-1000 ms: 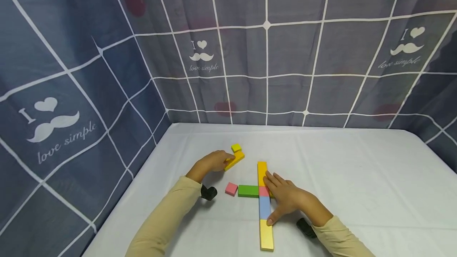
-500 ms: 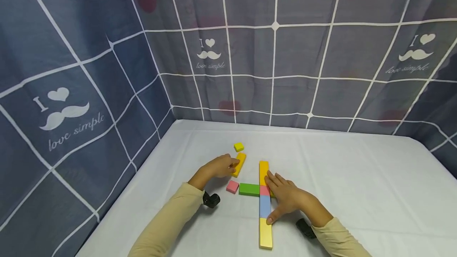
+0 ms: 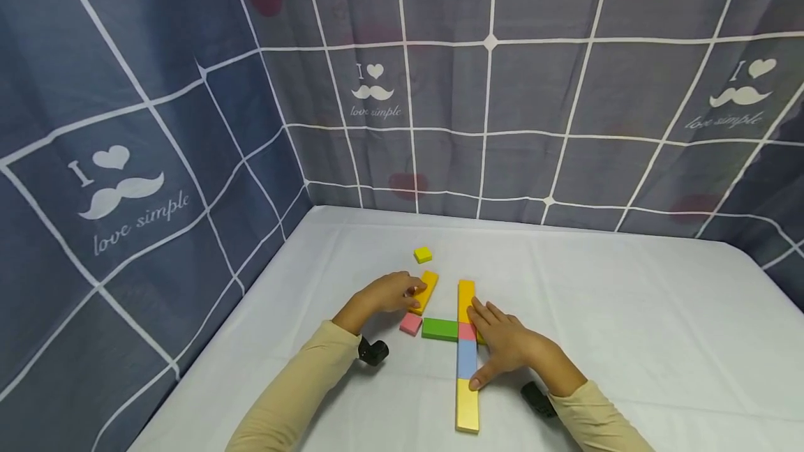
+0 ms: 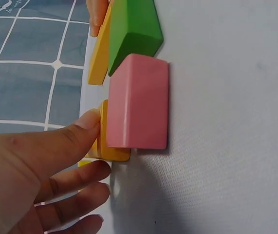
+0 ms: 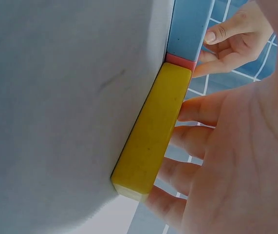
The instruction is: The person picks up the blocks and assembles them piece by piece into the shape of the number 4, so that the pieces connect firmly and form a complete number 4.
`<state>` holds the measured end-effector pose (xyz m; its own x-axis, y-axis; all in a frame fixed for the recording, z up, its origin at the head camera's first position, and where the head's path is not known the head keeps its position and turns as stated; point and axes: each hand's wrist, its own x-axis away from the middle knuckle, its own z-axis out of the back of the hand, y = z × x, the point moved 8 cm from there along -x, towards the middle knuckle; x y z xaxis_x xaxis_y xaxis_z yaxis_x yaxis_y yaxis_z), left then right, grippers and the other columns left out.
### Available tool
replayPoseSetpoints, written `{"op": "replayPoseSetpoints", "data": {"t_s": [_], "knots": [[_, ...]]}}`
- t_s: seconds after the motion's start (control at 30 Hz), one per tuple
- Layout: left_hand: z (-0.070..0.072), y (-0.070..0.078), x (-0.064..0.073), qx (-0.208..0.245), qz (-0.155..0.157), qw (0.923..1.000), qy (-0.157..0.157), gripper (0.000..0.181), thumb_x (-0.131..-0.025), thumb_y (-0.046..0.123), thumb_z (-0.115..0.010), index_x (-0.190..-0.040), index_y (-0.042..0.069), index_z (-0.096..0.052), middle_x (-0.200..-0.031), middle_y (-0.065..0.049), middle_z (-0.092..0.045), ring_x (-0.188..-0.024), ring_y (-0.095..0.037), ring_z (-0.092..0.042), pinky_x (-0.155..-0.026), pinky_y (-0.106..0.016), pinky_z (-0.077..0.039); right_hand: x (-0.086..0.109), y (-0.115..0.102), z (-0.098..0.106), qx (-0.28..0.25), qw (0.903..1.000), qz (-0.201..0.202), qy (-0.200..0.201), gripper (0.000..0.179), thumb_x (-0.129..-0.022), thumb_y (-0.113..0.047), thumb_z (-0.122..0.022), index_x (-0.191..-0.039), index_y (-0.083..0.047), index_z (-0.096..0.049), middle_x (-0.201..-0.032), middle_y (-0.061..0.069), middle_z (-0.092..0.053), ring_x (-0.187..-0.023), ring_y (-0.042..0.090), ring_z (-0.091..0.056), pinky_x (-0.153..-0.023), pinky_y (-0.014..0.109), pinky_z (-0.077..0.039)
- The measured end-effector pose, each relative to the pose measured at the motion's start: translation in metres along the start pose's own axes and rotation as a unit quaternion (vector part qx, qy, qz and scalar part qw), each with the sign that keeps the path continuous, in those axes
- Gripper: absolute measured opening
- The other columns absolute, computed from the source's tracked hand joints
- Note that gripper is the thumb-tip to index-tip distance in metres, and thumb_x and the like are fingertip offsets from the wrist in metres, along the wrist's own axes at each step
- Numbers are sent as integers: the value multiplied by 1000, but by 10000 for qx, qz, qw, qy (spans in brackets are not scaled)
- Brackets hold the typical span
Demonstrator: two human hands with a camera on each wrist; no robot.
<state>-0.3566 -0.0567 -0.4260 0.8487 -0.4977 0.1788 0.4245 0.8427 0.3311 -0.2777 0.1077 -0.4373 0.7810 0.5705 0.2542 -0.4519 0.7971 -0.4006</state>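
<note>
My left hand [image 3: 391,291] pinches a long orange-yellow block [image 3: 428,288] by its near end, between thumb and fingers. Just in front of that block lies a loose pink block [image 3: 411,325], at the left end of a green block [image 3: 440,329]. The green one meets a column made of an orange block [image 3: 466,293], a pink square [image 3: 467,331], a blue block [image 3: 467,359] and a pale yellow block [image 3: 467,411]. With fingers spread, my right hand [image 3: 511,347] rests along the column's right side. It partly covers a yellow block [image 5: 153,126], which shows fully in the right wrist view.
A small yellow block [image 3: 423,254] lies alone farther back. White cloth [image 3: 628,312] covers the table, with a dark checked curtain [image 3: 440,89] behind and at the left. A black wrist camera [image 3: 373,352] sits below the left wrist.
My left hand has drawn the orange-yellow block toward me and right, away from the small yellow block, and turned it more lengthwise. The right hand stays in place; the head view shifts slightly.
</note>
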Motion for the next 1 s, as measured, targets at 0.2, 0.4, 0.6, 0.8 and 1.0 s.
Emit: {"op": "replayPoseSetpoints", "data": {"t_s": [0.2, 0.4, 0.6, 0.8, 1.0], "knots": [[-1, 3, 0, 111, -11, 9999, 7, 38, -89, 21, -66, -125, 10, -62, -104, -7, -63, -90, -17, -56, -86, -32, -49, 1, 1, 0, 25, 10000, -13, 35, 120, -61, -57, -81, -147, 4, -24, -156, 23, -17, -143, 46, -15, -109, 65, -21], [0, 3, 2, 177, -2, 9998, 45, 39, -87, 20, -68, -125, 10, -63, -104, -6, -64, -91, -16, -57, -85, -30, -49, 1, 2, 0, -11, 10000, -14, 16, 121, -60, -59, -80, -147, 4, -24, -156, 23, -16, -143, 46, -15, -110, 65, -21], [-1, 1, 3, 187, 57, 9998, 24, 42, -87, 21, -68, -127, 11, -61, -110, -7, -65, -91, -16, -56, -86, -31, -49, -1, 1, 0, 30, 10000, -26, -42, 122, -61, -60, -79, -148, 3, -23, -157, 23, -15, -144, 45, -13, -110, 64, -20], [-1, 1, 3, 207, 129, 9997, 31, 44, -87, 21, -69, -129, 13, -60, -113, -8, -65, -93, -17, -57, -89, -32, -50, 0, -1, 1, 48, 10000, 0, -40, 121, -61, -58, -80, -147, 4, -23, -156, 24, -16, -143, 45, -14, -110, 64, -21], [-3, 1, 2, 220, 89, 9997, 24, 44, -87, 23, -68, -129, 12, -60, -109, -8, -65, -92, -17, -57, -87, -31, -50, 0, -1, 0, 52, 10000, 3, -20, 120, -61, -57, -81, -147, 4, -23, -156, 23, -17, -143, 45, -15, -110, 64, -21]]}}
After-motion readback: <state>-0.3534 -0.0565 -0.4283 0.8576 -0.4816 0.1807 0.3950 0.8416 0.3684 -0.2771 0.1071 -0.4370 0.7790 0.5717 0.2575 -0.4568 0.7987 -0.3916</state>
